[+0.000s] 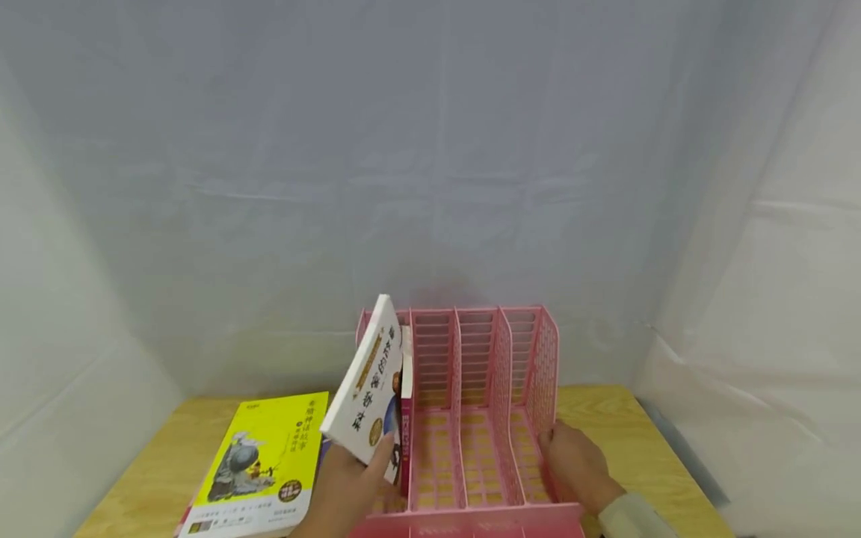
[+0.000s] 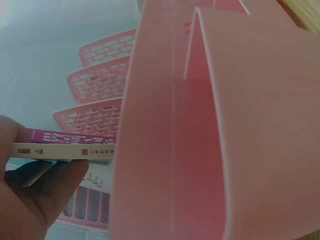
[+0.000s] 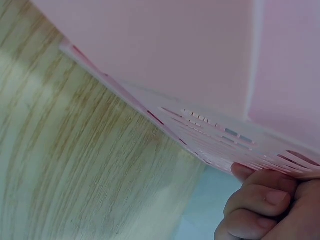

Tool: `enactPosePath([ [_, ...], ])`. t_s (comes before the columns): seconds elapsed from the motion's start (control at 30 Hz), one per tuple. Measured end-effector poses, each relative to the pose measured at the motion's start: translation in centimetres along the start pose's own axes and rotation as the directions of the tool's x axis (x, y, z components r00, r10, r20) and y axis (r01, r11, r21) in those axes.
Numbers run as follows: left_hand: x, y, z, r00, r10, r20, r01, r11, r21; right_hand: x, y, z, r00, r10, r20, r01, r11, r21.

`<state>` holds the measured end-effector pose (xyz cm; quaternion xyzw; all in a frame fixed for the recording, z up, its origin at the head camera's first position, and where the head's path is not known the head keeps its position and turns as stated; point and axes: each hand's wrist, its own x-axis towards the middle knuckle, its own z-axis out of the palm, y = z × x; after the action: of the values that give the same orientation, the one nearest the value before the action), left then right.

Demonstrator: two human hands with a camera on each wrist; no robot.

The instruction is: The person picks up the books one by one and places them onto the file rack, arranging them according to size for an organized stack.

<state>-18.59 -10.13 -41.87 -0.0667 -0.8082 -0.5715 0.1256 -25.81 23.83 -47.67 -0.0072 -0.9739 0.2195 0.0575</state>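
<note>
A white paperback book (image 1: 366,381) with black lettering is in my left hand (image 1: 350,482), tilted at the front of the leftmost slot of a pink book rack (image 1: 480,459). The thumb lies on its cover. A book with a magenta spine (image 1: 406,433) stands in that slot, right beside it. In the left wrist view, the white book's spine (image 2: 65,151) lies against the magenta one (image 2: 75,137), near the left hand's fingers (image 2: 67,187). My right hand (image 1: 575,459) grips the rack's right side wall; its curled fingers (image 3: 257,200) show in the right wrist view.
A yellow-covered book (image 1: 265,448) lies on the wooden table (image 1: 619,426) left of the rack, with more book edges showing under it. The rack's other slots (image 1: 480,373) stand to the right of the books. Pale sheeting (image 1: 430,187) hangs behind and at both sides.
</note>
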Motion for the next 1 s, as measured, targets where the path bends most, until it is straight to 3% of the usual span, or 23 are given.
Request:
enactPosePath([
  [0.17, 1.1, -1.0, 0.3, 0.993, -0.086, 0.080, 0.076, 0.990, 0.120, 0.0, -0.2, 0.2, 1.000, 0.013, 0.006, -0.013, 1.000, -0.004],
  [0.3, 2.1, -1.6, 0.5, 0.986, -0.119, 0.120, 0.093, 0.976, 0.198, 0.1, -0.1, 0.3, 1.000, 0.002, -0.009, -0.002, 1.000, -0.009],
  [0.5, 3.2, -2.8, 1.0, 0.976, -0.058, 0.209, 0.011, 0.975, 0.220, 0.0, 0.0, 0.2, 1.000, -0.022, -0.021, 0.022, 1.000, -0.001],
  [0.63, 3.6, -3.6, 1.3, 0.975, 0.002, 0.224, -0.052, 0.975, 0.218, 0.0, -0.1, 0.2, 0.999, -0.027, -0.023, 0.027, 1.000, 0.006],
  [1.0, 4.0, -5.0, 1.7, 0.971, -0.005, 0.239, -0.041, 0.982, 0.185, 0.0, -0.1, 0.2, 1.000, 0.001, 0.014, -0.001, 0.999, 0.034],
])
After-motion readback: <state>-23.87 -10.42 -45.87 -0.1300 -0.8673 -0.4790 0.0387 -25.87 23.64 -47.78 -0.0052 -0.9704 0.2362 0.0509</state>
